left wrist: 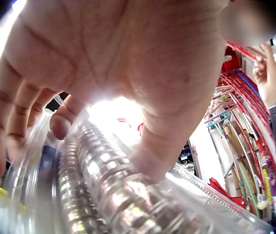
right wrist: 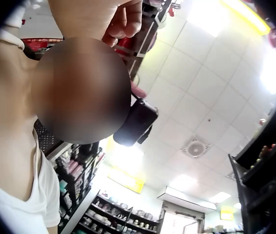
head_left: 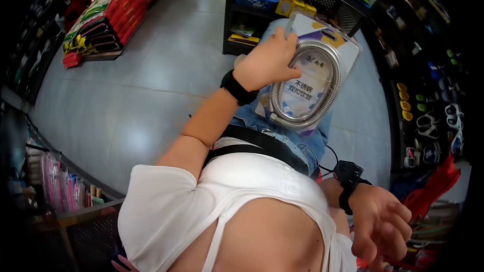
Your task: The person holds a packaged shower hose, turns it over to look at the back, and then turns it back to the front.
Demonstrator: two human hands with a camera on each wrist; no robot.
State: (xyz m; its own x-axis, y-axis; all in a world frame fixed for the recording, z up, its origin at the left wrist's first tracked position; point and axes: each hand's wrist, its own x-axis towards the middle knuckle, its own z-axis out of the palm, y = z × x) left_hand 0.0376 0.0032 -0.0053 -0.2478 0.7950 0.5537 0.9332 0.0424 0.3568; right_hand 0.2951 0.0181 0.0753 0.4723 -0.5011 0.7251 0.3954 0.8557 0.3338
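Note:
A coiled silver metal hose [head_left: 330, 78] sits in a clear blister pack on a printed card [head_left: 348, 45], over the person's jeans-clad thighs. At the pack's upper left side, my left hand [head_left: 267, 60] grips it, thumb on the front by the hose and fingers along the edge. In the left wrist view the thumb [left wrist: 152, 158] presses against the plastic beside the ribbed hose [left wrist: 113, 180], and the fingertips lie around the other side. My right hand [head_left: 380, 221] is raised at the right of the body, fingers loosely curled around nothing.
Ahead stands a black shelf [head_left: 227, 25] with a blue basket [head_left: 254, 0] and yellow boxes [head_left: 295, 5]. Red packs [head_left: 123, 15] are stacked on the floor at the far left. Goggles [head_left: 428, 123] hang on the right rack; brushes [head_left: 93, 196] stand at lower left.

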